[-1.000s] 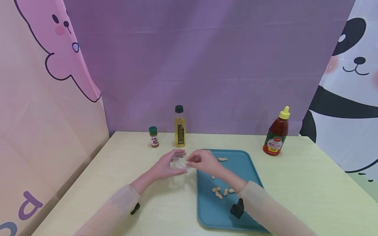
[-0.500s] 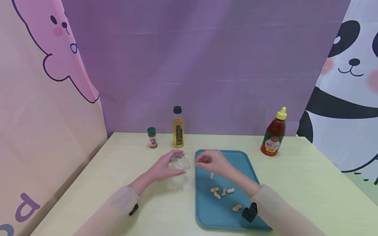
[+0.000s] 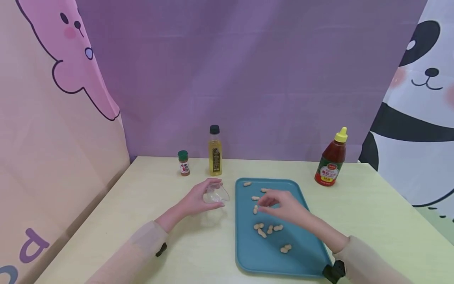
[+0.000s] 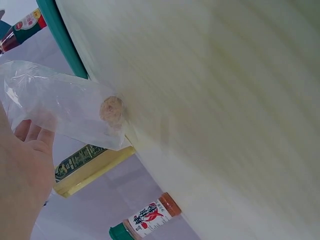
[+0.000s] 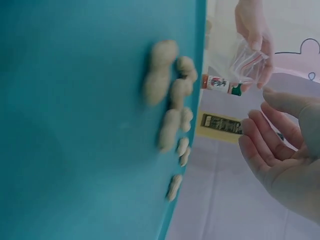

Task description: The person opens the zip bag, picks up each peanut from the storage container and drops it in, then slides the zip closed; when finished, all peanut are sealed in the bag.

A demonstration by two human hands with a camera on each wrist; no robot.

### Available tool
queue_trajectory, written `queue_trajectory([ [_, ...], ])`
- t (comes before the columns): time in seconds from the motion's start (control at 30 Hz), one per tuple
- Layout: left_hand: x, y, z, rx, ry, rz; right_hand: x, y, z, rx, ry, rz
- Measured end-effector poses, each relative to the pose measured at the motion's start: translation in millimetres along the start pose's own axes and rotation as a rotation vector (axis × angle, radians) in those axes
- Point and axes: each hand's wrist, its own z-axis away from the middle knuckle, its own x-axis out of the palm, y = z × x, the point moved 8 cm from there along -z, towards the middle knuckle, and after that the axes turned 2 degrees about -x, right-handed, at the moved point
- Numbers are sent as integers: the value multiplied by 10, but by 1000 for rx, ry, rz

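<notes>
My left hand (image 3: 198, 200) holds a clear plastic bag (image 3: 218, 193) to the left of the blue tray (image 3: 257, 256), its mouth spread toward the right. In the left wrist view a peanut (image 4: 111, 110) lies at the bottom of the bag. Over the tray hovers my right hand (image 3: 283, 206), its fingers loosely bent, thumb apart from them and nothing between. Closest to its fingertips in the head view is a peanut (image 3: 255, 210). Several more unshelled peanuts (image 5: 170, 130) are scattered on the tray.
Behind the left hand stand a green-capped spice jar (image 3: 184, 163) and a bottle of yellow oil (image 3: 215, 154). A ketchup bottle (image 3: 330, 163) with a yellow cap stands beyond the tray, at the right. A purple cloth (image 3: 248, 79) hangs behind the table.
My right hand has left the mouth of the bag and moved right and nearer over the tray. The left hand keeps the bag in about the same place.
</notes>
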Motion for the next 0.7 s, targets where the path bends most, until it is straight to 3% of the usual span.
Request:
queue_trajectory([
  [0.17, -7, 34, 6, 21, 9, 0, -9, 71, 192, -48, -35, -27],
  [0.27, -3, 48, 7, 27, 7, 3, -12, 121, 301, -36, -50, -45],
  [0.7, 17, 37, -1, 33, -6, 7, 109, 404, 697, 156, -279, -239],
])
